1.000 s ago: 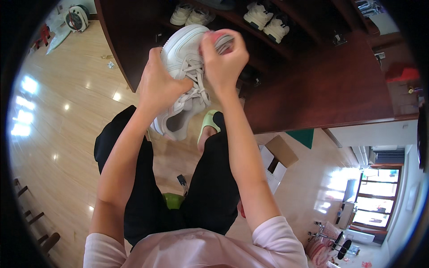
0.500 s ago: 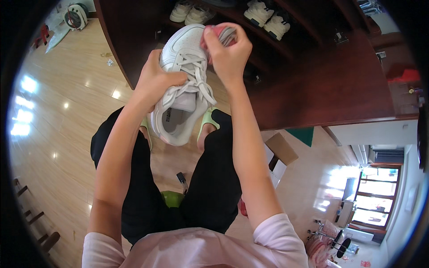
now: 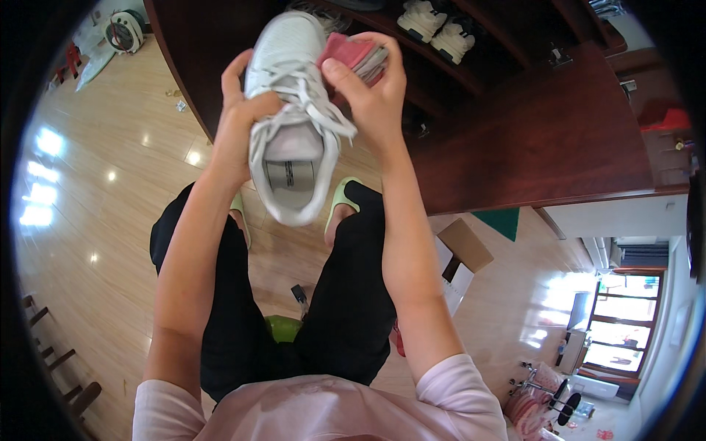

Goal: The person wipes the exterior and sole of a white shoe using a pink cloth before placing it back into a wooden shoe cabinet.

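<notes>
A white lace-up sneaker point(image 3: 283, 62) is held up above my knees, its toe pointing away and its opening toward me. My left hand point(image 3: 239, 121) grips it from the left side, thumb over the laces and fingers around the outer side. Beside the toe on the right, my right hand point(image 3: 371, 92) is closed on a folded pink and grey cloth point(image 3: 349, 55), thumb pressed on top. The cloth is close to the shoe's right side; whether it touches cannot be made out.
A dark wooden shoe cabinet point(image 3: 515, 140) stands open ahead, with a pair of white sneakers point(image 3: 437, 29) on a shelf. An opened cardboard box point(image 3: 465, 246) lies on the floor at right. A white round-faced appliance point(image 3: 123, 33) stands far left. Something green point(image 3: 283, 328) is between my legs.
The sneaker has turned upright and shifted a little up and left, showing more of its insole. My right hand with the cloth has drawn slightly off the toe.
</notes>
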`<state>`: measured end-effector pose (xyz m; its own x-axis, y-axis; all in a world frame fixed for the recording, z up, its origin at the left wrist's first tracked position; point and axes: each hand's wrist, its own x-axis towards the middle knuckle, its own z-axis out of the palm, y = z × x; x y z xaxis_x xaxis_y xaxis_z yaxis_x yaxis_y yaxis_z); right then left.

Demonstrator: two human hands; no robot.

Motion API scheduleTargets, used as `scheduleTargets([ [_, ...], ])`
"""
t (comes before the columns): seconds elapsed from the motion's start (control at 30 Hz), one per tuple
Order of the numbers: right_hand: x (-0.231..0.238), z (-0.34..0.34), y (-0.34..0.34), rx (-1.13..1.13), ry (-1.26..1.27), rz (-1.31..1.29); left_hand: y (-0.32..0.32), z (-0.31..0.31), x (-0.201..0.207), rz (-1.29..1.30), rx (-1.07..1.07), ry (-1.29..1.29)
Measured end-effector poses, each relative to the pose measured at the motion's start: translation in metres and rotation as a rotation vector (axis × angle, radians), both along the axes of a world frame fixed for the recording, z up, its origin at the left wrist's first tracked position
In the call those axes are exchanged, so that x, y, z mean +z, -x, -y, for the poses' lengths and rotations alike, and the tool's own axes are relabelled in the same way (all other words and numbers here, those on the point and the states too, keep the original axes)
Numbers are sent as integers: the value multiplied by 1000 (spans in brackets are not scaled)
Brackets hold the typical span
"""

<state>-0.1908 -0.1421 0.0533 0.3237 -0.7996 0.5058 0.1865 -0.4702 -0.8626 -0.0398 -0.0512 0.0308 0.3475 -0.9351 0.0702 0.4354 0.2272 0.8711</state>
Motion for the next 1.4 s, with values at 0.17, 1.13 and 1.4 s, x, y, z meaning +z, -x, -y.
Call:
scheduleTargets([
  [0.17,6,-29,2,109,-89,-104,-25,5,5,-105,-6,127],
  [1.13,-11,-5,11,-407,221,-11,5,-3,8,217,-102,-11],
  [1.4,-2,6,28,-436,37,148,15,-12,5,462,-245,-73],
])
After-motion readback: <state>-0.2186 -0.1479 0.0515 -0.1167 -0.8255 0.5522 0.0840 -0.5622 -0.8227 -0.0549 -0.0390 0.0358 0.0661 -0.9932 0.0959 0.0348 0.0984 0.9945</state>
